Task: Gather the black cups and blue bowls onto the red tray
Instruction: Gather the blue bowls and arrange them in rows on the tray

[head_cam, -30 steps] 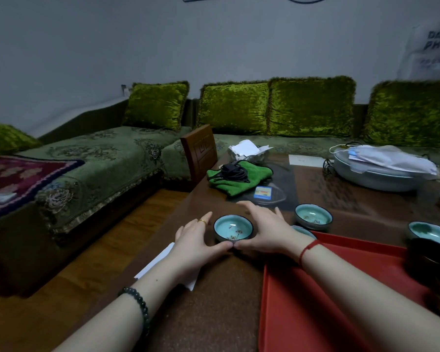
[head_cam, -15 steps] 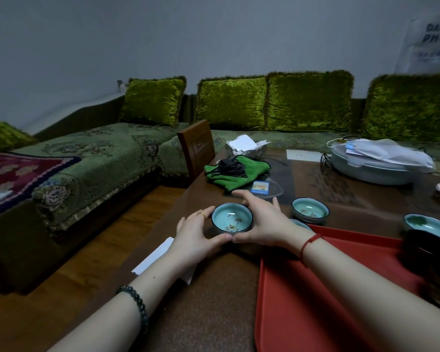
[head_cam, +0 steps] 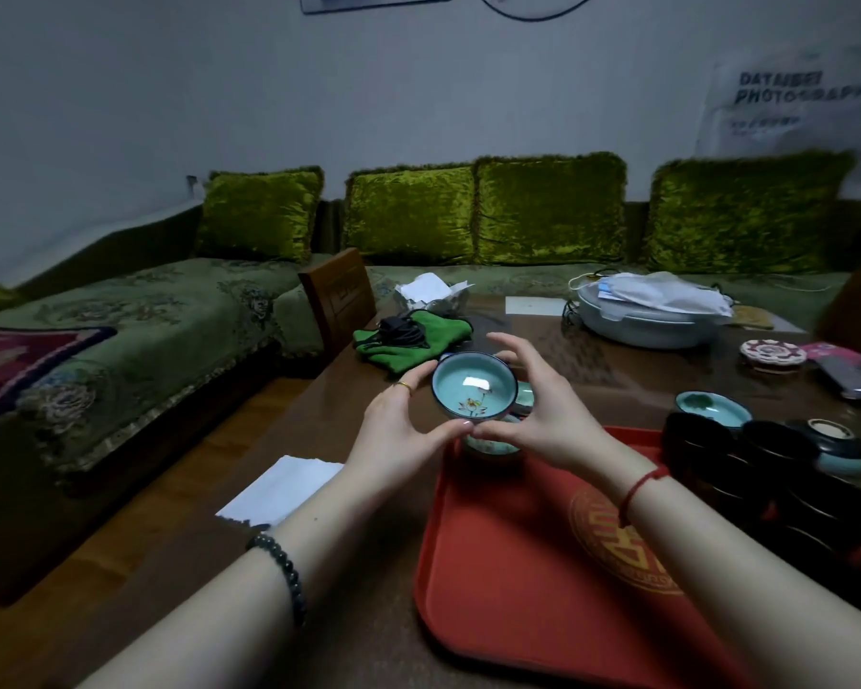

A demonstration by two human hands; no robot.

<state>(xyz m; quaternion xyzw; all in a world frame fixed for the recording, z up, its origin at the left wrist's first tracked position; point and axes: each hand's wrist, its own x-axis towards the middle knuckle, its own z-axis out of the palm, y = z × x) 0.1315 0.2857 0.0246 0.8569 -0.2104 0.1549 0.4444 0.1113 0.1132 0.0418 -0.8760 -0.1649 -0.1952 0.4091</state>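
Observation:
My left hand (head_cam: 396, 430) and my right hand (head_cam: 543, 415) cup a small blue bowl (head_cam: 474, 386) between them, lifted off the brown table above the far left corner of the red tray (head_cam: 518, 579). Right under it a second blue bowl (head_cam: 493, 446) rests on that corner, partly hidden by my hands. A third blue bowl (head_cam: 525, 396) peeks out behind my right hand. Another blue bowl (head_cam: 713, 407) stands past the tray's far right side. Black cups (head_cam: 761, 457) cluster on the tray's right side.
A green cloth with a black cable (head_cam: 411, 340), crumpled paper (head_cam: 431, 293) and a covered white basin (head_cam: 652, 315) lie farther back on the table. A white paper sheet (head_cam: 282, 489) hangs at the table's left edge. A black-and-blue lidded dish (head_cam: 836, 445) sits far right. A green sofa surrounds the table.
Both hands have raised the blue bowl from the table and carried it right, toward the tray's corner. The view has tilted, showing more of the tray.

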